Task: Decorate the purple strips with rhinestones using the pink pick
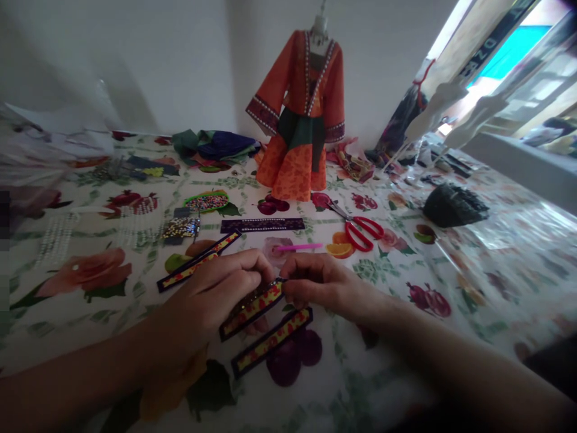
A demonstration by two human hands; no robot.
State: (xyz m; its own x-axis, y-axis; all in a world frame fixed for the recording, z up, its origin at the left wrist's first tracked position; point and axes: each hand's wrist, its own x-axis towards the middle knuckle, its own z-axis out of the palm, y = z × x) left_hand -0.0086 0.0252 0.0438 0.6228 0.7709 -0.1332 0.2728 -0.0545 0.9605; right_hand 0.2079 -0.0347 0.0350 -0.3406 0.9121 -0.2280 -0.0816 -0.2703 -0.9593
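Note:
My left hand (220,294) and my right hand (322,282) meet over a narrow fabric strip (252,310), dark-edged with a yellow and red pattern. Both hands pinch it, the left along its middle, the right at its upper end. A second matching strip (273,340) lies flat just below, and a third strip (198,260) lies to the upper left. A pink stick-like tool (297,246) rests just beyond my fingers.
Red-handled scissors (360,231) lie to the right. A dark beaded strip (262,225), a tray of beads (206,201) and a sequin patch (181,227) sit further back. An orange doll-size dress (300,120) stands on a small mannequin. A black bundle (453,205) is at right.

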